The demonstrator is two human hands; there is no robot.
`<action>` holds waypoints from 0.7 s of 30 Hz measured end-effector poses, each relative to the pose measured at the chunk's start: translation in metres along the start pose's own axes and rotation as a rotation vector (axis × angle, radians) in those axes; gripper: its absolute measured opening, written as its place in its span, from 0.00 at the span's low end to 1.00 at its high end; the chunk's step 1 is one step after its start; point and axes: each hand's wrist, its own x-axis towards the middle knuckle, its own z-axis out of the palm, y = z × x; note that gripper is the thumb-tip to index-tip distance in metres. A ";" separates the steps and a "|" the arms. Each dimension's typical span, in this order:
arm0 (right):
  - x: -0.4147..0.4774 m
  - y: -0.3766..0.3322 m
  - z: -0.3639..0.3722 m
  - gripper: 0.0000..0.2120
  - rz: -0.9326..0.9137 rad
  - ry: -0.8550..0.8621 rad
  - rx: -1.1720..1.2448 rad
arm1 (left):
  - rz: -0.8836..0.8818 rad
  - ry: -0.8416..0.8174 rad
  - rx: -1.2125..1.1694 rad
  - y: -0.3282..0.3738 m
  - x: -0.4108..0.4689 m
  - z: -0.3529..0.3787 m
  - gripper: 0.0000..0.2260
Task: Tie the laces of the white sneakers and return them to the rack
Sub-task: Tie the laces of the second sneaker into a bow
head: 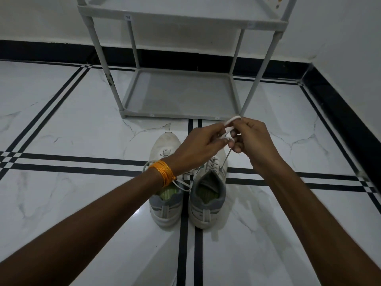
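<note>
Both lace loops (pixel 228 129) are pinched by the left hand (pixel 201 148) and right hand (pixel 250 137); slack could undo the bow.

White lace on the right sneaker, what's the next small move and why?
Probably pull the loops apart to snug the knot down: both hands, left hand and right hand, pinch the flat white lace raised above the white mesh right sneaker, no bow seated yet.

Right sneaker (pixel 208 190): toe and upper eyelets hidden behind left hand (pixel 198 149). Rack (pixel 183 21) cut off at top edge. Shelf-rail label (pixel 128 17) too small to read. Lace (pixel 232 120) crossing between fingers unclear.
</note>
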 end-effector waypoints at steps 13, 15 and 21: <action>0.017 0.005 0.002 0.04 0.243 0.067 -0.008 | 0.257 0.103 0.273 0.005 0.004 -0.015 0.12; 0.020 0.007 0.001 0.04 0.261 0.063 -0.086 | 0.233 0.102 0.258 0.003 0.004 -0.017 0.12; 0.025 0.007 0.003 0.04 0.302 0.004 -0.260 | 0.250 0.118 0.311 0.002 0.001 -0.024 0.08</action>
